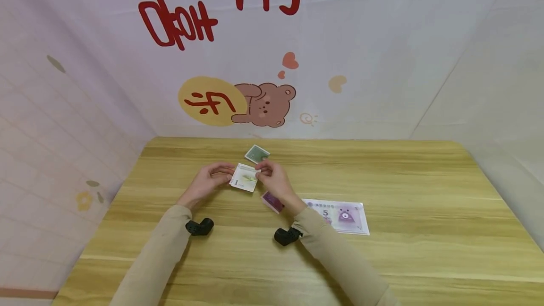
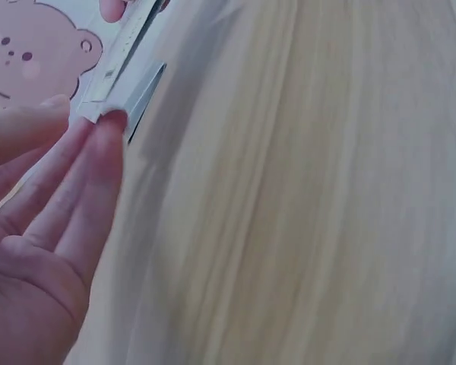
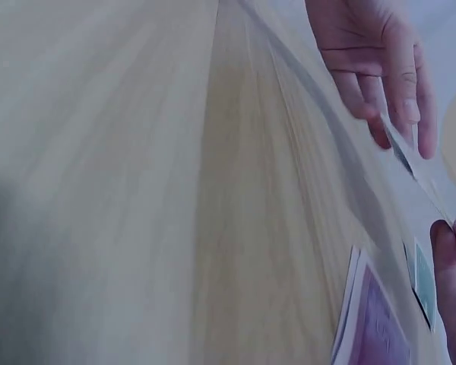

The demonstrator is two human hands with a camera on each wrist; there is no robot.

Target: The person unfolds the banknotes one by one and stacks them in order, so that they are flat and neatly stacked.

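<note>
In the head view a small white play banknote (image 1: 244, 177) marked "1" is held over the table between both hands. My right hand (image 1: 274, 181) pinches its right edge between thumb and fingers. At its left edge is my left hand (image 1: 206, 183), with fairly straight fingertips touching the paper and the thumb apart from it in the left wrist view. Seen edge-on there, the paper (image 2: 143, 103) shows separate layers. Just beyond the hands lies a green play note (image 1: 257, 154). A purple one (image 1: 272, 201) lies partly hidden below the right wrist.
A larger flat play banknote (image 1: 344, 216) marked "5" lies right of the right forearm, which covers its left end. The wooden table (image 1: 425, 178) meets a printed cloth backdrop (image 1: 361, 37) at its far edge. Black devices (image 1: 199, 227) sit on both wrists.
</note>
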